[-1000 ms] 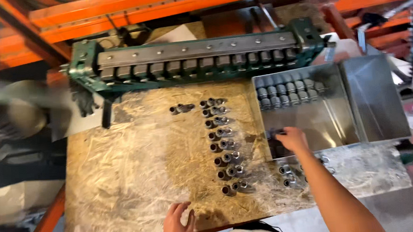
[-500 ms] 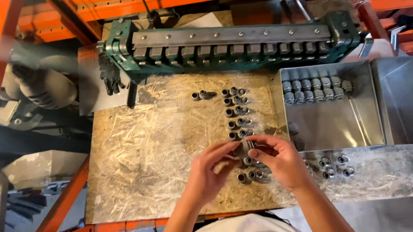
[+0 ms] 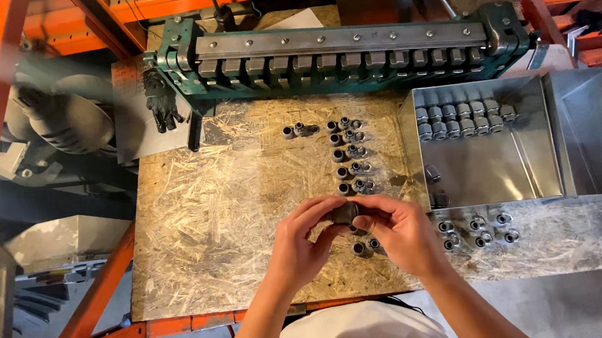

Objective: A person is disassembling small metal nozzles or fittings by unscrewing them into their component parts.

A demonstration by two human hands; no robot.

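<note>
My left hand and my right hand meet over the wooden board, both gripping one small dark metal fitting between their fingertips. Just beyond the hands, a column of similar fittings stands in two rows on the board. A few more fittings sit right under my hands. My forearms reach in from the bottom edge.
A metal tray on the right holds two rows of silver fittings along its far wall. Several more fittings lie in front of it. A green bending machine spans the back. Orange rack beams frame the bench.
My right hand left the tray and came to the board's middle; my left hand rose from the near edge to meet it. Both now grip one fitting. The camera view shifted.
</note>
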